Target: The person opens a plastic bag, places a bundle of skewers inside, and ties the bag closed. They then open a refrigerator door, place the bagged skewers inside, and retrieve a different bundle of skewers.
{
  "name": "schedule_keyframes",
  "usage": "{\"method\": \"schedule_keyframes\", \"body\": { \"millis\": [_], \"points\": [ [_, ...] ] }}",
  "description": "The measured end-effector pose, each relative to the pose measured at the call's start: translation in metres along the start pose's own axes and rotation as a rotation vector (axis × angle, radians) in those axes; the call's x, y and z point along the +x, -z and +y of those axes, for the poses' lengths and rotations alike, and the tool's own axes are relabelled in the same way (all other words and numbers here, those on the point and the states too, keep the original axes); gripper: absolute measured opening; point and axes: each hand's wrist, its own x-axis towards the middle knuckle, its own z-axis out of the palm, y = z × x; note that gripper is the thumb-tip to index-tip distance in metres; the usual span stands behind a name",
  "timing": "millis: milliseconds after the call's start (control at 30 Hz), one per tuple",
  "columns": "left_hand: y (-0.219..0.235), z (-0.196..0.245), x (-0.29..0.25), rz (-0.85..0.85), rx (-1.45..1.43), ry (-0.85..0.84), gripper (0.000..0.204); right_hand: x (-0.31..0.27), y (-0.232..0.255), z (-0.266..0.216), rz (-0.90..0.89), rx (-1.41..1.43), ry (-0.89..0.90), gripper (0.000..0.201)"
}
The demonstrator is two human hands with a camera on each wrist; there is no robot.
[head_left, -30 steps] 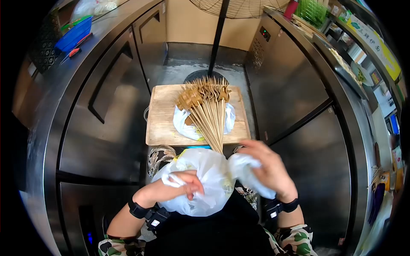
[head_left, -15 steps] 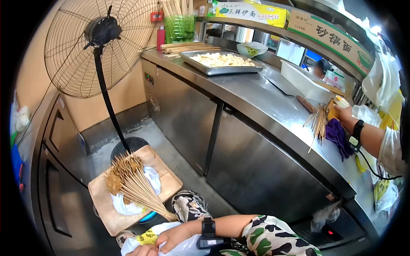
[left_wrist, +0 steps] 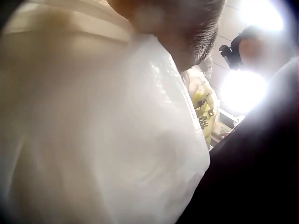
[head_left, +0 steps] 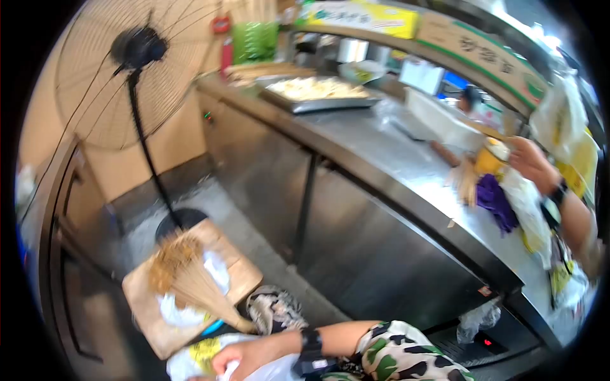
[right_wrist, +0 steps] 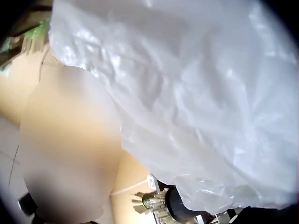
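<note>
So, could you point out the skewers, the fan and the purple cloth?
Skewers [head_left: 204, 289]: head view, on the bundled sticks.
Fan [head_left: 140, 48]: head view, on its black hub.
Purple cloth [head_left: 495, 202]: head view, on its crumpled middle.

My view has swung right, putting the black wire fan [head_left: 138, 48] far left. My right hand [head_left: 246, 357], raised right of the white plastic bag with yellow print [head_left: 198, 355] a second ago, now grips it near me. Another person's hand [head_left: 535, 164] has appeared at right, beside a yellow, white-topped container [head_left: 490, 160].
</note>
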Motion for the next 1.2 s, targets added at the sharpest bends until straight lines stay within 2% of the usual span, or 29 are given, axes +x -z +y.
{"method": "schedule_keyframes", "body": {
  "millis": [67, 100, 133, 167, 200, 233, 333, 367, 400, 433, 533, 600, 733, 833, 967, 1067, 1133, 1200],
  "points": [
    [0.004, -0.001, 0.004, 0.023, 0.027, -0.011, 0.014, -0.008, -0.006, -0.026, 0.063, -0.133, 0.077, 0.019],
    [0.0, -0.004, -0.019, -0.103, 0.073, 0.065, 0.019, -0.013, -0.004, -0.03, 0.148, -0.184, 0.11, 0.018],
    [0.002, -0.002, -0.008, -0.132, 0.06, 0.024, 0.027, -0.015, -0.001, -0.031, 0.251, -0.168, 0.171, 0.017],
    [0.009, 0.002, -0.003, -0.157, 0.074, 0.048, 0.03, -0.021, 0.009, -0.024, 0.345, -0.174, 0.156, 0.018],
    [0.01, 0.0, -0.002, -0.083, 0.045, 0.057, 0.029, -0.026, 0.015, -0.025, 0.529, -0.152, 0.214, 0.018],
    [0.015, -0.001, -0.002, -0.028, 0.073, 0.1, 0.031, -0.038, 0.024, -0.03, 0.557, 0.194, 0.112, 0.014],
    [0.029, -0.004, -0.014, 0.004, 0.149, 0.281, 0.031, -0.048, 0.023, -0.028, 0.647, 0.522, 0.053, 0.018],
    [0.027, -0.005, -0.019, 0.003, 0.154, 0.301, 0.029, -0.05, 0.024, -0.023, 0.617, 0.534, 0.02, 0.021],
    [0.025, -0.004, -0.022, -0.006, 0.125, 0.286, 0.03, -0.046, 0.023, -0.021, 0.513, 0.537, -0.047, 0.027],
    [0.023, -0.003, -0.023, -0.041, 0.118, 0.229, 0.029, -0.043, 0.021, -0.022, 0.392, 0.389, -0.127, 0.033],
    [0.011, -0.001, -0.012, 0.039, 0.019, 0.089, 0.031, -0.019, 0.009, -0.033, 0.147, 0.125, -0.17, 0.039],
    [0.009, 0.0, -0.008, 0.087, 0.047, 0.036, 0.028, -0.006, 0.003, -0.038, 0.074, 0.035, -0.203, 0.039],
    [0.01, 0.0, -0.015, 0.131, 0.026, -0.042, 0.034, 0.006, 0.0, -0.025, -0.032, -0.102, -0.326, 0.04],
    [0.004, 0.0, -0.018, 0.154, -0.068, -0.031, 0.033, 0.014, -0.009, -0.012, -0.051, 0.068, -0.243, 0.04],
    [0.003, 0.004, -0.01, 0.116, -0.022, -0.015, 0.038, 0.017, -0.019, -0.023, 0.143, 0.267, -0.304, 0.033],
    [0.01, 0.006, -0.002, 0.059, 0.084, -0.003, 0.038, 0.011, -0.009, -0.013, 0.222, 0.357, -0.27, 0.025],
    [0.015, 0.005, 0.001, 0.033, 0.096, 0.065, 0.041, 0.006, -0.008, -0.008, 0.309, 0.514, -0.263, 0.021],
    [0.019, 0.002, -0.002, 0.003, 0.088, 0.148, 0.041, 0.003, -0.013, -0.021, 0.247, 0.544, -0.258, 0.022]
  ]
}}
